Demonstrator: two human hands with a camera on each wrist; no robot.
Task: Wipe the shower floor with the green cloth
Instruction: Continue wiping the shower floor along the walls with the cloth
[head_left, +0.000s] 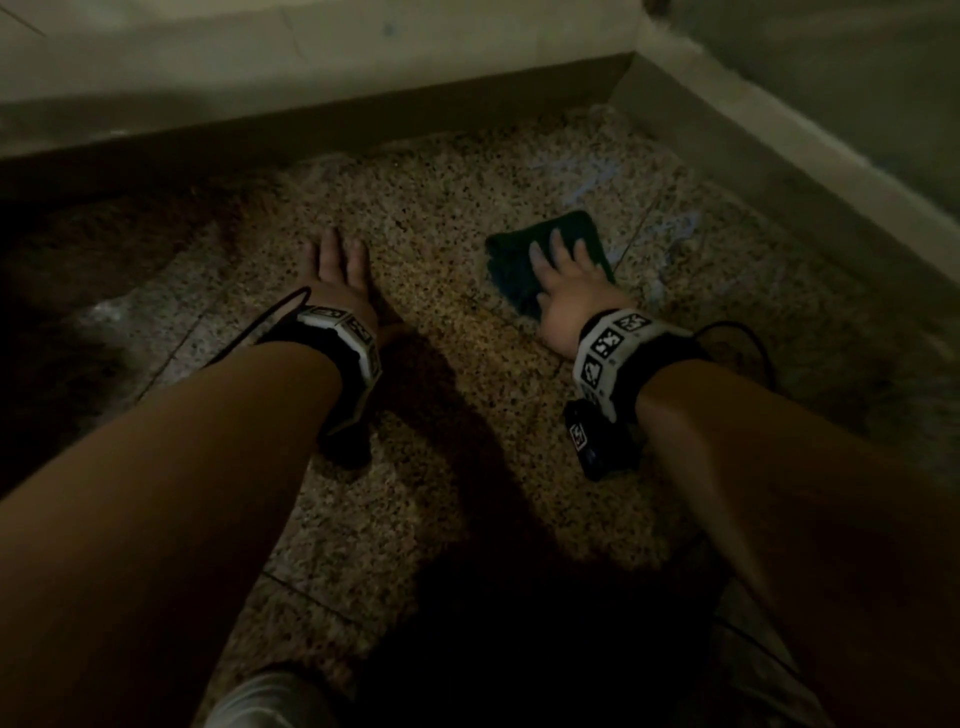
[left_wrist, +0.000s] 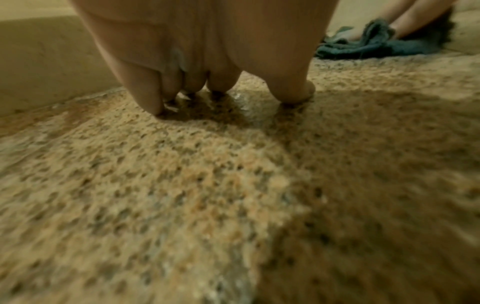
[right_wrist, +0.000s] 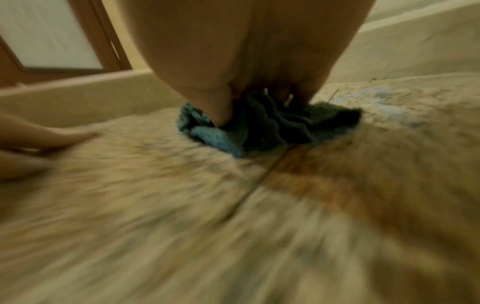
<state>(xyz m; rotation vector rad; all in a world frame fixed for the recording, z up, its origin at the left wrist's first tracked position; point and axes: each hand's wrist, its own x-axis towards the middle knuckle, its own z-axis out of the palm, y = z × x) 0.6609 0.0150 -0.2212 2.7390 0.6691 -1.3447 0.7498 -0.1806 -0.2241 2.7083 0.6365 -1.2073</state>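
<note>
Right hand pressed flat onto the green cloth, fingers spread and fairly straight over the fabric, thumb dug into a fold; cloth bunched and rumpled under the palm, not wrapped in a fist. Cloth lay on the speckled shower floor, near the far right corner where the low curb met the side wall, but apart from both. Pale bluish streaks seen on the floor between cloth and corner. Left hand planted on bare floor well to the left of the cloth, holding nothing, fingers extended with tips touching the wet stone. Dark grout line ran out from under the near edge of the cloth. Wrist bands with black-and-white markers worn on both forearms. Wooden door frame visible beyond the curb, left of the cloth. Right-wrist view heavily blurred across the floor.
</note>
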